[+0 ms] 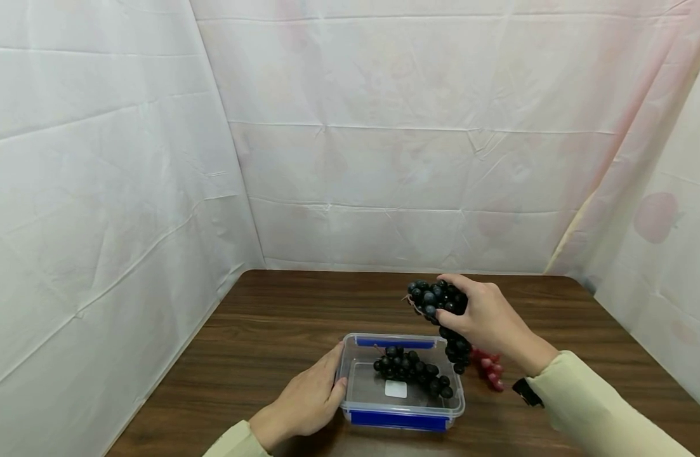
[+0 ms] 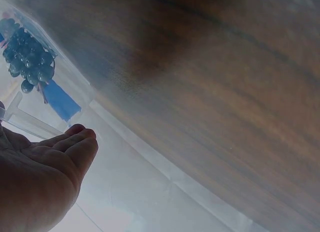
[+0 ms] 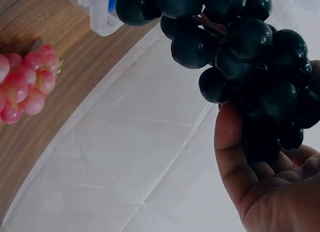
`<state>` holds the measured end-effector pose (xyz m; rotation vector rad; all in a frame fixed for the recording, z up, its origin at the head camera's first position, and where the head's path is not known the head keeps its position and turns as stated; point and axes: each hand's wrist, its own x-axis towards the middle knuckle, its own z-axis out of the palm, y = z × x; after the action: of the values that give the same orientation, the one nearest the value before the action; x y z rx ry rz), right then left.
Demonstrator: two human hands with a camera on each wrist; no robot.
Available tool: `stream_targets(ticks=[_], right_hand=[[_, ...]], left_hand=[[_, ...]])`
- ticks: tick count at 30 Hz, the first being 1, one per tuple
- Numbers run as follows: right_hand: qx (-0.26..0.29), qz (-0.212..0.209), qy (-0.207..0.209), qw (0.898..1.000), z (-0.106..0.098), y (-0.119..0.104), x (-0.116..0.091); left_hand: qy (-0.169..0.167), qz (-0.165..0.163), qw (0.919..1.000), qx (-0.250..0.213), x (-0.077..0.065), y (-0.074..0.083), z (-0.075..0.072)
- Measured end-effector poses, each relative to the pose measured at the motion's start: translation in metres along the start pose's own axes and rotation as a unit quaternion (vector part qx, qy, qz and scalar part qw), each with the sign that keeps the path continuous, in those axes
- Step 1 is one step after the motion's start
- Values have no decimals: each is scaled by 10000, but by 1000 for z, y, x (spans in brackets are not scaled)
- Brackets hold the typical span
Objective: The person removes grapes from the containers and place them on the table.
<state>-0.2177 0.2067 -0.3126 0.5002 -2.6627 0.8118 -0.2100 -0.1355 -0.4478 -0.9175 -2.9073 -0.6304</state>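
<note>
My right hand [image 1: 491,315] grips a bunch of black grapes [image 1: 435,299] above the right far corner of a clear plastic container [image 1: 358,402]. In the right wrist view, that hand's thumb and fingers curl round the dark grapes [image 3: 250,47], part of which hang down. A second bunch of black grapes [image 1: 409,367] lies inside the container. My left hand [image 1: 306,395] rests against the container's left wall, its fingers extended along the side. The left wrist view has this hand [image 2: 50,162] with fairly straight fingers touching the clear wall, grapes [image 2: 29,59] beyond.
A bunch of red grapes [image 1: 489,368] lies on the brown wooden table [image 1: 287,311], right of the container and partly behind my right hand. The container has blue strips [image 1: 398,420] on its near and far sides. White cloth [image 1: 384,158] hangs around the table.
</note>
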Motion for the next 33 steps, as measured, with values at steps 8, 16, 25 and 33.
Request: stream_targets(ticks=[8, 16, 25, 33], right_hand=[[-62, 179, -139, 9997, -6, 10, -3], [-239, 223, -125, 9994, -9, 20, -4], [-326, 351, -213, 9986, -15, 34, -9], [-368, 596, -379, 9968, -19, 42, -11]], left_hand=[[67, 58, 10000, 21, 0, 1, -2], [61, 44, 10000, 18, 0, 2, -2], [87, 76, 9999, 31, 1, 1, -2], [67, 32, 10000, 1, 0, 2, -3]])
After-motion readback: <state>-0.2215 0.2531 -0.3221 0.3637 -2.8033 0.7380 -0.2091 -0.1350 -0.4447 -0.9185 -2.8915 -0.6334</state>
